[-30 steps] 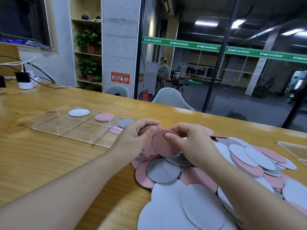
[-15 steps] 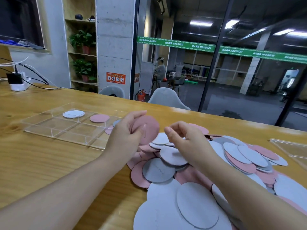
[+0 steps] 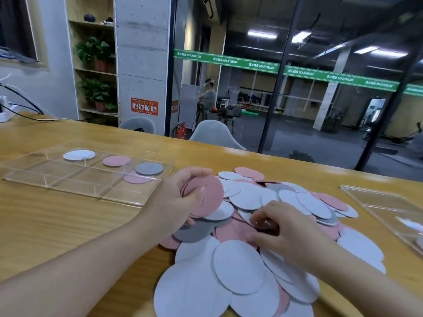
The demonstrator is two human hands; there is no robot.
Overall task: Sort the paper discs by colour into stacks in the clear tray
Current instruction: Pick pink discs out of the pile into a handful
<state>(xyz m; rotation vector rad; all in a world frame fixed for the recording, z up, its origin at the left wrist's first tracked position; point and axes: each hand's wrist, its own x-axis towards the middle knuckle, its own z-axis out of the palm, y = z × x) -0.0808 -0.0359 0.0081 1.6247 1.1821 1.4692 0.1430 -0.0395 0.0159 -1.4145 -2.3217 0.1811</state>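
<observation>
From the head camera we saw a second clear tray at the table's right edge. Our left hand gripped pink discs above the disc pile; our right hand pinched into the pile. The clear tray lay left.

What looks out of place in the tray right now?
One pink disc in the clear tray lies partly under the grey disc, near a divider, rather than on the pink stack. Otherwise nothing looks damaged.
</observation>
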